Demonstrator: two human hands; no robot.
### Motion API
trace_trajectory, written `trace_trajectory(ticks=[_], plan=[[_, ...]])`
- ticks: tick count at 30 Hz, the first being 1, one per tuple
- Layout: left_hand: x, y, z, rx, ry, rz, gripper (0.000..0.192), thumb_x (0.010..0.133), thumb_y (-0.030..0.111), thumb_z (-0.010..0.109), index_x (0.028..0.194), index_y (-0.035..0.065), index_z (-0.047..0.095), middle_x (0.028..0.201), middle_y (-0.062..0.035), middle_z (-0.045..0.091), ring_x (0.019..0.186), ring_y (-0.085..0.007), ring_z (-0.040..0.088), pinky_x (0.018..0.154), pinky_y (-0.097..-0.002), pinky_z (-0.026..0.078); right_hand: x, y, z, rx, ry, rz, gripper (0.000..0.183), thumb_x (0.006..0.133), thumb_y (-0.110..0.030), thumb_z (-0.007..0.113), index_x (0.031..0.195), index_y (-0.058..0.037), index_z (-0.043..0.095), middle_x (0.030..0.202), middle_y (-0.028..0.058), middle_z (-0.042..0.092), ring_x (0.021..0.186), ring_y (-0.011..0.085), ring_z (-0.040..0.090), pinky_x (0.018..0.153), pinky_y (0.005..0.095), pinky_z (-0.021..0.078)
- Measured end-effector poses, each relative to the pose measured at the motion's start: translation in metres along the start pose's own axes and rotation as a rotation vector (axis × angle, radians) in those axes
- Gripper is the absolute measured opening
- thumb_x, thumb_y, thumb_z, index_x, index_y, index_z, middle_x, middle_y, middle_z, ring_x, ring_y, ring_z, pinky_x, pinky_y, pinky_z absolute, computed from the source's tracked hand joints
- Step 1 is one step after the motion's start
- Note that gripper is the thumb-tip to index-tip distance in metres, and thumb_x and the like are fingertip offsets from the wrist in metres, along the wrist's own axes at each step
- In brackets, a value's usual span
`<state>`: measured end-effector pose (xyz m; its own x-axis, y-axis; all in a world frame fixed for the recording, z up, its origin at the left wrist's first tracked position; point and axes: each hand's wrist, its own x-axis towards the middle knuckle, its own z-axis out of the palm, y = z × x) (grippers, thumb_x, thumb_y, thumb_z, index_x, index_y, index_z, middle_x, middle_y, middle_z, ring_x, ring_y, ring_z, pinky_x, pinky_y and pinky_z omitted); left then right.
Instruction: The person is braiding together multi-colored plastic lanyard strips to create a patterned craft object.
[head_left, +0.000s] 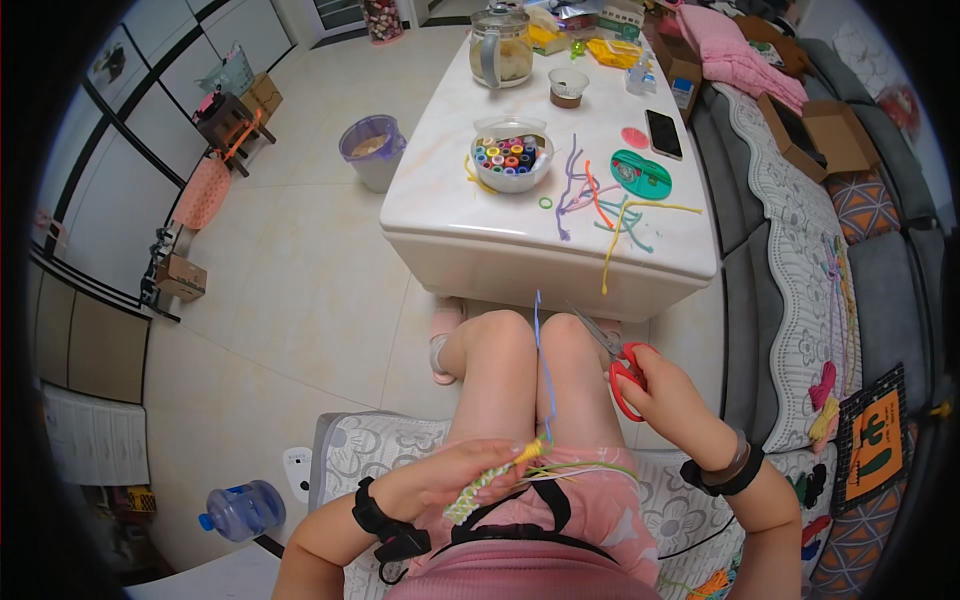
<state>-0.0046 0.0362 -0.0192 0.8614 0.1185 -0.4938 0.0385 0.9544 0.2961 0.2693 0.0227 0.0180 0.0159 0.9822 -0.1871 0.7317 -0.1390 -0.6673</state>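
Note:
My left hand (476, 469) holds a braided cord (476, 495) in green, white and yellow above my lap. From the braid's yellow end a blue cord (545, 360) runs forward between my knees, and loose green and white strands (592, 466) trail to the right. My right hand (660, 386) grips red-handled scissors (619, 352) by the loops, with the blades pointing forward and left above my right knee. The scissors and the blue cord are apart. Whether the blades are parted is hard to tell.
On the white table (450, 217) are a tub of thread spools (512, 161), cut cords (592, 199), a green case (641, 174), a phone (664, 135) and a glass kettle (501, 49). A lined bin (373, 154) stands left of it. The grey sofa (739, 187) holds more cords.

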Motion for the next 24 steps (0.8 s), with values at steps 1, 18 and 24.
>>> trace_trajectory(ticks=[1, 18, 24], plan=[[0.003, -0.006, -0.003, 0.049, -0.003, -0.062, 0.026, 0.095, 0.029, 0.039, 0.089, 0.0045, 0.047, 0.063, 0.0014, 0.041, 0.047, -0.0051, 0.036, 0.040, -0.0184, 0.031, 0.002, 0.001, 0.001, -0.014, 0.010, -0.015, 0.033, 0.081, -0.022, 0.057, 0.101, 0.0028, 0.051, 0.083, 0.0209, 0.058, 0.073, 0.0330, 0.057, 0.064, 0.0372, 0.0452], [-0.016, 0.028, -0.025, 0.050, 0.080, 0.570, 0.024, 0.095, 0.025, 0.037, 0.101, 0.0039, 0.044, 0.080, -0.0042, 0.048, 0.056, -0.0079, 0.042, 0.048, -0.0192, 0.035, 0.181, -0.052, 0.043, -0.049, -0.084, -0.257, 0.030, 0.077, -0.022, 0.058, 0.087, 0.0055, 0.053, 0.081, 0.0245, 0.058, 0.077, 0.0380, 0.056, 0.069, 0.0416, 0.0450], [-0.015, 0.054, -0.052, -0.049, 0.257, 0.645, 0.012, 0.092, 0.015, 0.043, 0.096, 0.0044, 0.046, 0.079, -0.0032, 0.047, 0.055, -0.0077, 0.043, 0.045, -0.0197, 0.035, 0.244, -0.068, 0.069, -0.196, -0.102, -0.271, 0.029, 0.075, -0.020, 0.061, 0.088, 0.0043, 0.053, 0.081, 0.0217, 0.060, 0.073, 0.0344, 0.059, 0.063, 0.0376, 0.0462]])
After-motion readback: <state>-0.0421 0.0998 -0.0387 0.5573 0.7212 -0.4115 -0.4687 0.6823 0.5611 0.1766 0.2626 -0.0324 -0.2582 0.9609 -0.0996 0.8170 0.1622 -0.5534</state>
